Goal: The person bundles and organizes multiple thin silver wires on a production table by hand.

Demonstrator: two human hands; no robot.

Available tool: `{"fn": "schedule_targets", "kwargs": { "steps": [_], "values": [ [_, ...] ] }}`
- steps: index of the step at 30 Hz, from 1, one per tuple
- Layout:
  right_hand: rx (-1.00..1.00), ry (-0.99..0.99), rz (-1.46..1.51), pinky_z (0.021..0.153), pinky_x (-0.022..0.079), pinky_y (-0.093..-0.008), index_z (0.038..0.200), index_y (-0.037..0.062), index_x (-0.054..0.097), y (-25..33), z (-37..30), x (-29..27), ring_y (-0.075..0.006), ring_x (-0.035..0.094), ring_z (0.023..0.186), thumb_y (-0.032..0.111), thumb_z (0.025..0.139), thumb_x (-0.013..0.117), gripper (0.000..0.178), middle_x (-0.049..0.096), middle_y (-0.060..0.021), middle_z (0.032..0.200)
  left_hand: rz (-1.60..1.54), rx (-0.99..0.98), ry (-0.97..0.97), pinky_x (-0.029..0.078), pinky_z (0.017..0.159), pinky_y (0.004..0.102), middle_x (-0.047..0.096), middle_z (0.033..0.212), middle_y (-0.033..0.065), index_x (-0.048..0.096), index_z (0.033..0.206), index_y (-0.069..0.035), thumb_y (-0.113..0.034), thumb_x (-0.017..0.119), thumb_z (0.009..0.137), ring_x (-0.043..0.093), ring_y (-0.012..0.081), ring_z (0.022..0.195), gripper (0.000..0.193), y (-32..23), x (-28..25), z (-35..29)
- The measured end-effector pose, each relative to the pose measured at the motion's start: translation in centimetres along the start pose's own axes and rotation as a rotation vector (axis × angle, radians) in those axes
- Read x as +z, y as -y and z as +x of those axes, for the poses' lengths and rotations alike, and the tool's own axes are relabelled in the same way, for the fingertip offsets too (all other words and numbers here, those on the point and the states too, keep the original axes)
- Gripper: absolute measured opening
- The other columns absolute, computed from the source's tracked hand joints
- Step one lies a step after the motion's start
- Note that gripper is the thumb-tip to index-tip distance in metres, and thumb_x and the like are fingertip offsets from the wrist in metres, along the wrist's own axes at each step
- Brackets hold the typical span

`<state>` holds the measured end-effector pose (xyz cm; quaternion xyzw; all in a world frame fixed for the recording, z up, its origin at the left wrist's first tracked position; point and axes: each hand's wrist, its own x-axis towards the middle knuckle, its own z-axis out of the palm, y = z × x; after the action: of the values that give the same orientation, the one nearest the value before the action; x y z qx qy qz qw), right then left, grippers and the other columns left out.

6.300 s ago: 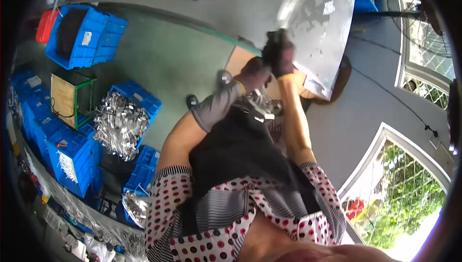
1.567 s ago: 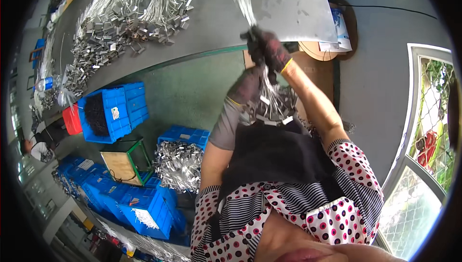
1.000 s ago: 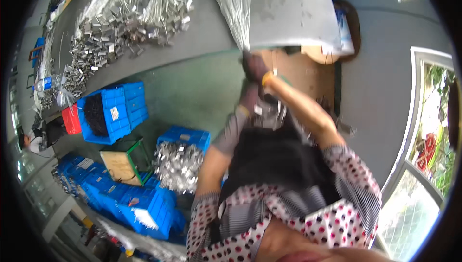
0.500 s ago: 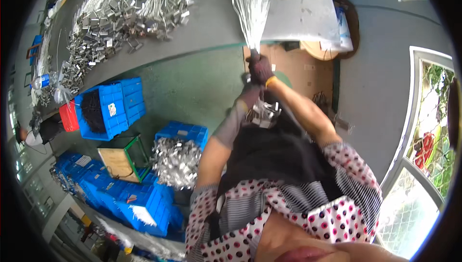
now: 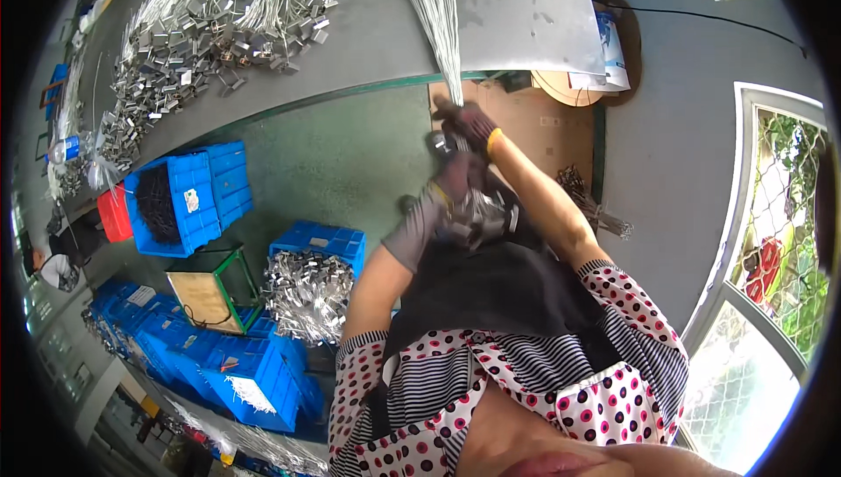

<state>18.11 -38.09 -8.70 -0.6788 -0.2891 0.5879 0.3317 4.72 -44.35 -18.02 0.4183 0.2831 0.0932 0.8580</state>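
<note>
A bundle of thin silvery wires (image 5: pixel 436 17) runs from my hands toward the table, its far ends spread over the table edge. My right hand (image 5: pixel 473 127), in a dark glove with a yellow cuff, is closed round the bundle. Lower down, my left hand (image 5: pixel 454 177), in a dark glove and grey sleeve, is closed on the same bundle; it is somewhat blurred. Below it, a cluster of small metal pieces (image 5: pixel 480 219) at the bundle's near end rests against my black apron (image 5: pixel 491 289). The gloves partly hide the wires between.
The grey table (image 5: pixel 368 48) carries heaped wires with metal end pieces (image 5: pixel 201 48) at left. Blue crates (image 5: pixel 197 201) stand on the green floor, one near a green-framed stand (image 5: pixel 210 297). Metal-ended wires (image 5: pixel 308 293) fill another crate. A round board (image 5: pixel 565 87) is at right.
The wire bundle has narrowed and its far ends have shifted slightly left. My hands have moved a little lower and farther apart along it. The whole view has shifted slightly.
</note>
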Motion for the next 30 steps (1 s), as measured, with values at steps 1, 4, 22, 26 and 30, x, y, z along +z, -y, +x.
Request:
{"fn": "schedule_targets", "kwargs": {
  "steps": [1,4,22,26,30],
  "values": [
    [-0.133,-0.009,0.153,0.056,0.046,-0.0286,0.105,-0.0053,0.062,-3.0,-0.1,-0.4,-0.0159,0.057,0.060,0.052,0.091,0.052,0.060,0.059,-0.0097,0.072,-0.225,-0.144,0.104,0.052,0.070,0.0331,0.057,0.077,0.0044,0.060,0.094,-0.004,-0.025,0.042,0.093,0.059,0.0176,0.069,0.028,0.0,0.6,-0.6],
    [0.029,0.070,0.722,0.045,0.039,-0.0279,0.099,-0.0013,0.060,1.1,-5.0,0.8,-0.0139,0.048,0.048,0.052,0.093,0.049,0.055,0.051,-0.0036,0.062,-0.244,-0.093,0.145,0.050,0.069,0.0330,0.061,0.085,0.0065,0.060,0.099,-0.002,-0.025,0.045,0.094,0.059,0.0175,0.072,0.027,-2.3,1.6,-3.4],
    [0.103,-0.149,0.168,0.056,0.047,-0.0379,0.088,0.0035,0.066,-1.9,3.0,2.0,-0.0218,0.058,0.062,0.053,0.091,0.049,0.053,0.062,-0.0123,0.067,0.664,-0.148,-0.374,0.049,0.060,0.0415,0.065,0.088,0.0161,0.053,0.120,-0.004,-0.027,0.053,0.089,0.065,0.0270,0.074,0.039,-5.2,0.5,0.3],
    [-0.580,-0.392,-0.487,0.045,0.045,-0.0359,0.090,-0.0048,0.061,-3.4,7.2,2.0,-0.0199,0.050,0.046,0.054,0.091,0.050,0.060,0.052,-0.0060,0.060,0.139,0.313,-0.828,0.048,0.049,0.0343,0.065,0.082,0.0136,0.058,0.101,-0.001,-0.023,0.046,0.092,0.061,0.0184,0.055,0.026,-11.4,4.0,0.3],
    [-0.605,-0.158,0.278,0.043,0.037,-0.0247,0.092,0.0008,0.062,16.2,-2.1,2.2,-0.0097,0.046,0.048,0.038,0.096,0.050,0.039,0.050,-0.0001,0.060,0.433,0.405,-0.584,0.051,0.068,0.0348,0.066,0.087,0.0080,0.062,0.102,-0.004,-0.025,0.050,0.092,0.063,0.0251,0.078,0.026,-16.2,1.0,-0.5]
  ]
}}
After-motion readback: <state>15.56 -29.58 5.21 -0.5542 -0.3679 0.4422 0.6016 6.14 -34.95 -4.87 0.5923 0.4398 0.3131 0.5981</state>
